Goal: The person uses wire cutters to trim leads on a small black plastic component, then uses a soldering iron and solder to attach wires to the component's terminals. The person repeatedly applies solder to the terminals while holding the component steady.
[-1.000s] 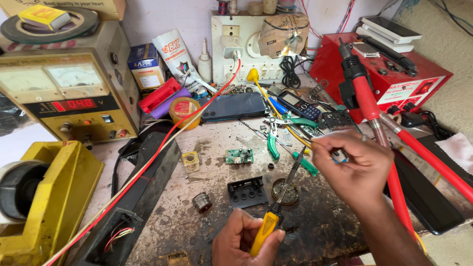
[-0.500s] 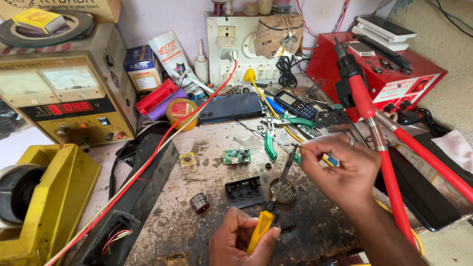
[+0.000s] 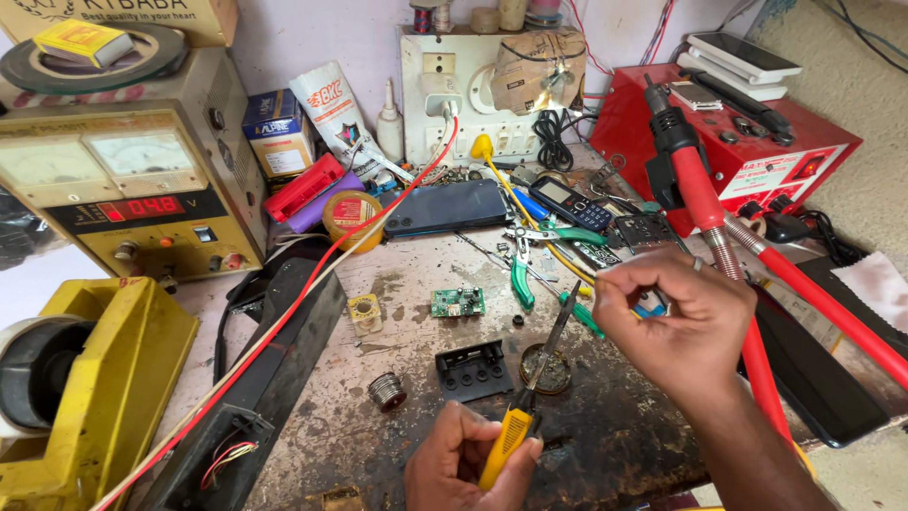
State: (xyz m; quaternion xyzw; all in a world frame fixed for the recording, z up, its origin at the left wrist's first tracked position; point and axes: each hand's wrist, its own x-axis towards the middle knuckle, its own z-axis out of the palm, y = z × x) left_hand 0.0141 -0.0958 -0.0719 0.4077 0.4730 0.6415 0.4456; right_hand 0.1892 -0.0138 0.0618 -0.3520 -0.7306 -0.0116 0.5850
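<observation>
Seen from the head camera, a cluttered repair bench: the left hand (image 3: 468, 461), at the near edge, is closed around the yellow handle of a soldering iron (image 3: 523, 405), whose dark shaft slants up and right so that its tip comes just beside the fingertips of the right hand (image 3: 673, 317). That right hand is pinched shut on a thin wire (image 3: 605, 275) (too fine to make out more), held above the bench right of centre. Under the iron's shaft a small round tin (image 3: 549, 369) rests on the stained worktop (image 3: 605, 445), with a black plastic part (image 3: 473, 369) just to its left and a little spool of solder (image 3: 386, 390) farther left. Beyond them lie a small green circuit board (image 3: 458, 302) and green-handled pliers (image 3: 521, 274). A dark phone (image 3: 446, 208) lies face down toward the far wall. A yellowish bench power supply (image 3: 128, 180) stands far left, a yellow tape dispenser (image 3: 90, 378) near left, and a red box unit (image 3: 733, 142) far right, with a red-sleeved tool (image 3: 705, 199) crossing in front of it.
</observation>
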